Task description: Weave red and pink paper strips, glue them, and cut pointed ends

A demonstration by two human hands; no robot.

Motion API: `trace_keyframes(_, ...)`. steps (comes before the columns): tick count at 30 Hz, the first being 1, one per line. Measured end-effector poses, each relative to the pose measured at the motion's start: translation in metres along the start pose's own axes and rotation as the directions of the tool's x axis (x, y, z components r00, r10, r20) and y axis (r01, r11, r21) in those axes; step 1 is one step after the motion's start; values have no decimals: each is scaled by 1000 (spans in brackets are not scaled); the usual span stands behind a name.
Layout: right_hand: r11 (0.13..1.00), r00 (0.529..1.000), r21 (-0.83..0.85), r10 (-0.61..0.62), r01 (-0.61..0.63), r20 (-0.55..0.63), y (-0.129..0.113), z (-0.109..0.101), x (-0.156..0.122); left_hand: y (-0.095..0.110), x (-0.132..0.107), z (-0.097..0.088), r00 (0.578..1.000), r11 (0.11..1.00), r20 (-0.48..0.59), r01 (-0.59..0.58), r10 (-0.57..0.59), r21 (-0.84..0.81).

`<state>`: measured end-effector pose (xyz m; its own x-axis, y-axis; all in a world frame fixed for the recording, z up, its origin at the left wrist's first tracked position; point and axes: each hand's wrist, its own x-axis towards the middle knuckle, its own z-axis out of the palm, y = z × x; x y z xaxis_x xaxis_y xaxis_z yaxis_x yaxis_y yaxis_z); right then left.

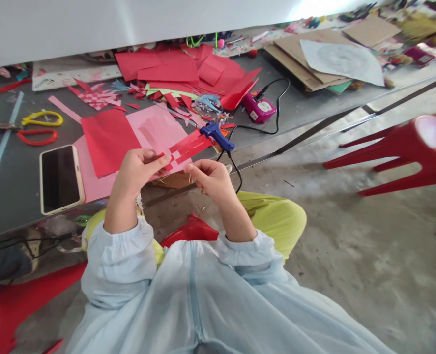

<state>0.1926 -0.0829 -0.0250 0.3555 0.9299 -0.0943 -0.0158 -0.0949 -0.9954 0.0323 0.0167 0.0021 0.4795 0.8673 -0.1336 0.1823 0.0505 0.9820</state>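
Observation:
A red paper piece cut into strips [193,146], with pink strips woven through one end in a small check, is pinched between the thumb and fingers of my left hand [138,169]. My right hand [213,179] is closed just to its right, thumb and forefinger together at the end of a pink paper strip [184,164]. Beneath lie a plain red sheet [110,141] and larger pink paper [155,125]. A blue glue gun [218,135] lies by the far end of the red strips, at the table edge.
Scissors [41,129] and a phone [61,179] lie left. Red paper sheets [181,66] and a woven red-pink piece [94,94] are behind. A corded purple box [260,105] sits near cardboard [306,61]. A red stool [405,145] stands right.

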Motion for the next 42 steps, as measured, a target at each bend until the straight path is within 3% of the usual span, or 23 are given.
trace_keyframes(5, 999, 1000, -45, 4, -4, -13, 4, 4, 1, -3, 1, 3, 991, 996, 130, -1, -12, 95)
trace_keyframes(16, 1000, 1000, 19, 13, -13, 5, 9, 0, 1, -3, 2, 5, 992, 987, 120, 21, -40, 157)
trace_keyframes(18, 999, 1000, 30, 18, -18, 15, 8, -1, 1, -4, 3, 5, 996, 990, 78, 34, -44, 136)
trace_keyframes(23, 1000, 1000, 18, 8, -8, 14, 9, -8, 2, -5, 6, -2, 989, 990, -146, 0, 20, 139)
trace_keyframes(27, 1000, 1000, -20, 16, -15, 20, 11, -11, 3, -9, 8, -16, 916, 963, -371, -53, 152, 264)
trace_keyframes(31, 997, 999, -75, 15, -11, 49, 12, -6, 3, -11, 4, -28, 912, 945, -376, -33, 162, 326)
trace_keyframes(34, 991, 997, -132, -5, 15, 76, 12, -1, 4, -7, -2, -32, 908, 849, -389, 75, 159, 523)
trace_keyframes(36, 985, 994, -167, -31, 48, 101, 12, 4, 7, -3, -6, -33, 888, 687, -432, 216, 158, 694)
trace_keyframes(38, 975, 989, -202, -64, 90, 130, 10, 10, 11, -1, -10, -34, 864, 583, -468, 286, 186, 760)
trace_keyframes(42, 919, 962, -316, -175, 236, 210, -10, 25, 26, -2, -16, -39, 885, 572, -448, 302, 130, 762)
